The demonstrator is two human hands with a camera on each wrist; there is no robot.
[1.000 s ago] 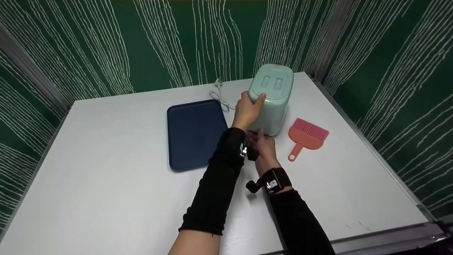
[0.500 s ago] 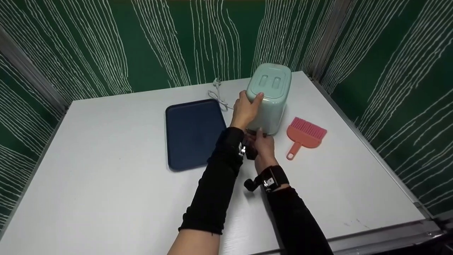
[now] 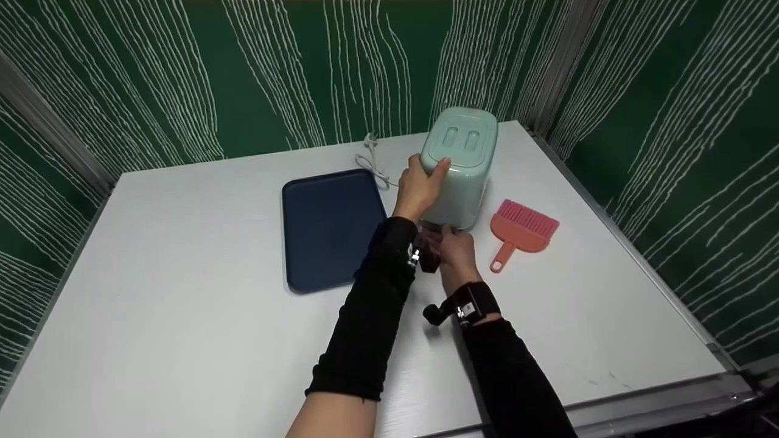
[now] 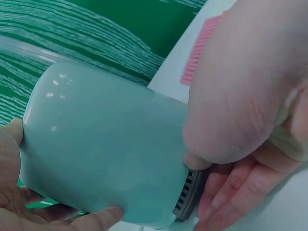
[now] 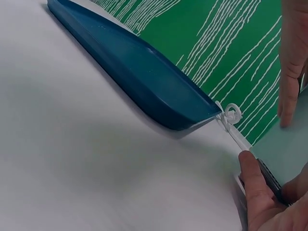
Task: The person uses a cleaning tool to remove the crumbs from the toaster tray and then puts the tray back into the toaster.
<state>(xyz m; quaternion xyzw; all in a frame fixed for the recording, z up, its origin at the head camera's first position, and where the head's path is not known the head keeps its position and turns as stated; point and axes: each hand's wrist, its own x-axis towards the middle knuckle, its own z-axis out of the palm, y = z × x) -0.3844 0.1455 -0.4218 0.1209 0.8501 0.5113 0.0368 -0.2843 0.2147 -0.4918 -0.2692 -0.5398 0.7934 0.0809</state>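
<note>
A mint-green toaster (image 3: 459, 198) with a lidded top stands at the back right of the table. Its near end and a dark slotted strip (image 4: 186, 197) at the base show in the left wrist view. My left hand (image 3: 419, 190) grips the toaster's upper left side, thumb on the top edge and fingers along the side. Low at the near end, my right hand (image 3: 457, 252) pinches the dark strip at the base, thumb above and fingers beneath. In the right wrist view the right hand's fingers (image 5: 255, 180) lie right at that dark edge.
Left of the toaster lies a dark blue tray (image 3: 331, 228). A white power cord (image 3: 372, 161) with a plug trails behind it. To the right is an orange dustpan-shaped brush (image 3: 523, 228) with pink bristles. Green walls (image 3: 255, 79) enclose the white table (image 3: 182, 292).
The head view has shifted slightly. My right thumb sits a little lower against the toaster's base edge; the left hand keeps its grip and the toaster stays in place.
</note>
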